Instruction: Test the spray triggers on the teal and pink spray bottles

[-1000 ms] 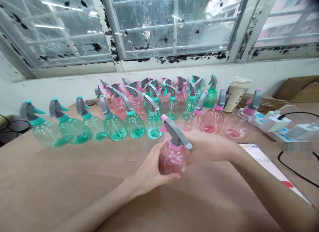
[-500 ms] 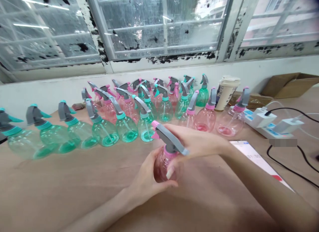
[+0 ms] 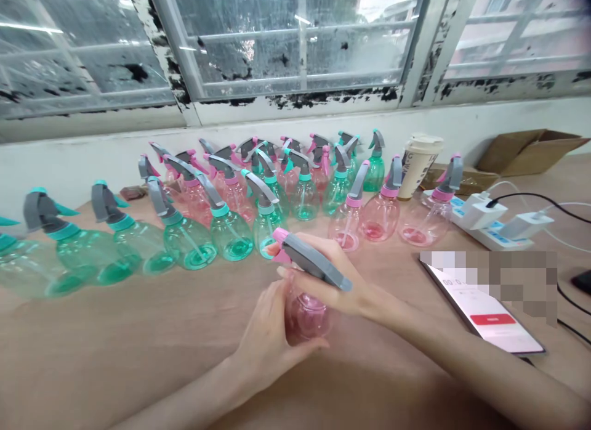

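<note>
Pink spray bottle (image 3: 310, 316) | left hand (image 3: 263, 325) curls round it, right hand (image 3: 339, 260) clasps sprayer head (image 3: 314, 262) above | step, I judge: turning head | next needs firm hold

The left forearm (image 3: 203, 384) slants up from the lower left to the left grip (image 3: 263, 331), a bare hand curved inward, its thumb (image 3: 305, 350) pointing right. The right forearm (image 3: 438, 350) angles in from the lower right; the right grip (image 3: 337, 296) sits higher, its thumb stretched leftward.
</note>
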A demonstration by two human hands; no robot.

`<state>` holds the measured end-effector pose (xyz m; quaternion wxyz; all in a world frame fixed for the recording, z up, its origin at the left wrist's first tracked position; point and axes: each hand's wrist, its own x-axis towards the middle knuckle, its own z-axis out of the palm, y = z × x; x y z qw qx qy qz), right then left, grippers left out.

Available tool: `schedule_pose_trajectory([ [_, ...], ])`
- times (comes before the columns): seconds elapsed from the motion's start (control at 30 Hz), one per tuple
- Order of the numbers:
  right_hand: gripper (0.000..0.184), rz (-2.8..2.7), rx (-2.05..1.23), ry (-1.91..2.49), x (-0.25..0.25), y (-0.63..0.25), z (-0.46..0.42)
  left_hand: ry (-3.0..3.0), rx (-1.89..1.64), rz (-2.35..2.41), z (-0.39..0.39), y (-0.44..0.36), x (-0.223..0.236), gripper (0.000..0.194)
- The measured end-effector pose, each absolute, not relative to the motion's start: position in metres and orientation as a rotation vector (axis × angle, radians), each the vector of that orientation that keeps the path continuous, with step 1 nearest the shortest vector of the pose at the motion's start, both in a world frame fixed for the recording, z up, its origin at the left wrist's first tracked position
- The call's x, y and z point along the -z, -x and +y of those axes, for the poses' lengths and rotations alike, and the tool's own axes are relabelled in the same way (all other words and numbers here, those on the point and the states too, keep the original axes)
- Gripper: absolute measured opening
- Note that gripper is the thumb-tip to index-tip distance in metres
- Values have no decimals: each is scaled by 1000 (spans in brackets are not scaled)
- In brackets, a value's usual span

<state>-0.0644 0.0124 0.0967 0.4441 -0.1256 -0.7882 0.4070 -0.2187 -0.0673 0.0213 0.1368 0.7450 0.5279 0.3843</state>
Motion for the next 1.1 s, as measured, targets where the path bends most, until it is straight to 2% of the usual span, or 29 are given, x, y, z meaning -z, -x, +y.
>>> schedule_pose_trajectory([
  [0.2, 22, -1931, -1011, 292, -93, 66, 9, -2507, -895, 1344, -73, 239, -20, 87],
  [0.4, 22, -1928, -979, 295, -91, 68, 8, -2586, -798, 1578, -74, 264, -18, 59],
  [0.63, 23, -1958, -967, 275, -91, 67, 9, -2535, -773, 1799, -67, 265, -19, 40],
  [0.77, 26, -1968, -999, 296, -94, 66, 8, -2576, -775, 1847, -69, 261, -21, 37],
  [0.93, 11, -1929, -1058, 333, -95, 68, 6, -2581, -754, 1845, -69, 260, -21, 42],
  [1.1, 14, -1906, -1035, 315, -90, 69, 7, -2570, -750, 1837, -68, 262, -19, 43],
])
